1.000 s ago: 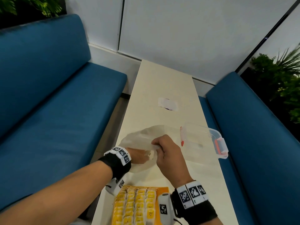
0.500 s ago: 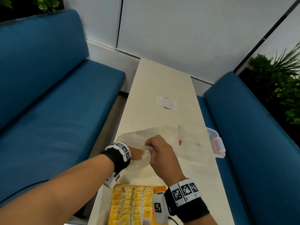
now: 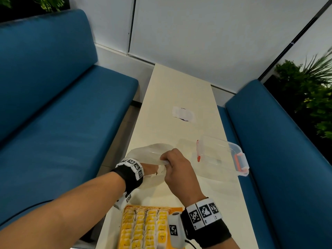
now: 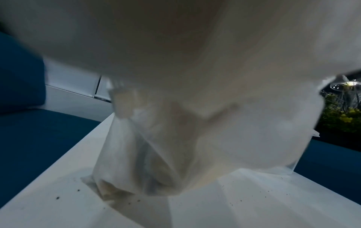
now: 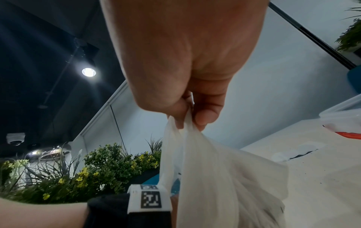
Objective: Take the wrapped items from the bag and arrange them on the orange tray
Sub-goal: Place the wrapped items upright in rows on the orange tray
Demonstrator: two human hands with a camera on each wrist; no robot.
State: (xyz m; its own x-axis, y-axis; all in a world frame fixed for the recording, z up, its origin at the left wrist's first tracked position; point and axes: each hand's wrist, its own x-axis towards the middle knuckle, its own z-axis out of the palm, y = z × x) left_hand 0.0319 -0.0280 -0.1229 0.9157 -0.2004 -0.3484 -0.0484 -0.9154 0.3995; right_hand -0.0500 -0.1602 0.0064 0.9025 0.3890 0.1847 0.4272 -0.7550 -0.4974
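The right hand (image 3: 177, 169) pinches the rim of the translucent plastic bag (image 3: 152, 155) between thumb and fingertips, pulling it up and toward the person, probably to keep the mouth open and the bag from sliding. The left hand (image 3: 152, 170) is pushed into that mouth past the knuckles; the film hides its fingers, so I cannot tell whether they have closed on anything or lie loose.

The bag lies on the cream table (image 3: 179, 90), just beyond the orange tray (image 3: 177, 209), which sits at the table's near end. The tray already carries close rows of yellow wrapped items (image 3: 143, 229), with only a bare strip showing at its far right corner, so the task looks far along. To the right of the bag a clear plastic box (image 3: 221, 157) with orange latches stands apart from it, and further up the table lies a piece of white paper (image 3: 183, 114).

The head view gives the layout but not the bag's contents. The left wrist view looks through the film: the bag (image 4: 175, 123) sags to a bunched corner on the table (image 4: 48, 192), with pale lumps dimly visible there, possibly remaining wrapped items, too blurred to be sure. The right wrist view alone shows the pinch plainly: the right hand (image 5: 187, 74) with the gathered bag (image 5: 215, 177) hanging below it.
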